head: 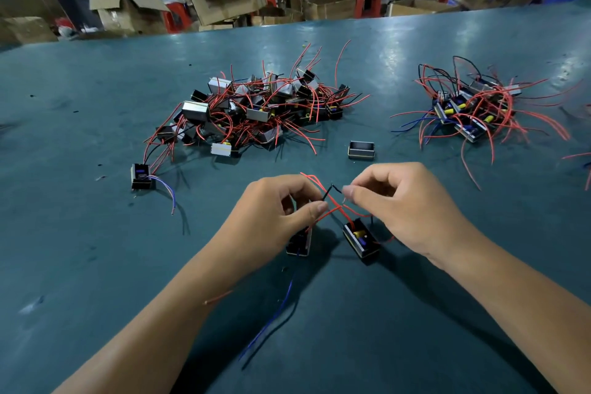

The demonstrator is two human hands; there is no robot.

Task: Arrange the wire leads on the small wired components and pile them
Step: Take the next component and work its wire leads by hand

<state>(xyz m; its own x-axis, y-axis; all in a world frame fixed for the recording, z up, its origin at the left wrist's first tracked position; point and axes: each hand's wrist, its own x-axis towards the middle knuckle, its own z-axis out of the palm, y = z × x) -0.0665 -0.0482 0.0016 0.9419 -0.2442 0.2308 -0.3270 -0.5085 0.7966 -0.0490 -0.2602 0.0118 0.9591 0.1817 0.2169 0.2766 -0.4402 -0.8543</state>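
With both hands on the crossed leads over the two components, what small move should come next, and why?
Probably draw the hands apart to uncross the leads. The left hand pinches the black lead, the right hand pinches near its tip, and red leads from the two components cross between them, so neither can be piled yet.

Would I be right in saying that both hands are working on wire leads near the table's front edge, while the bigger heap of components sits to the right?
Not quite: in the head view the bigger heap sits left of centre; the smaller pile lies to the right. Both the left hand and the right hand do pinch wire leads.
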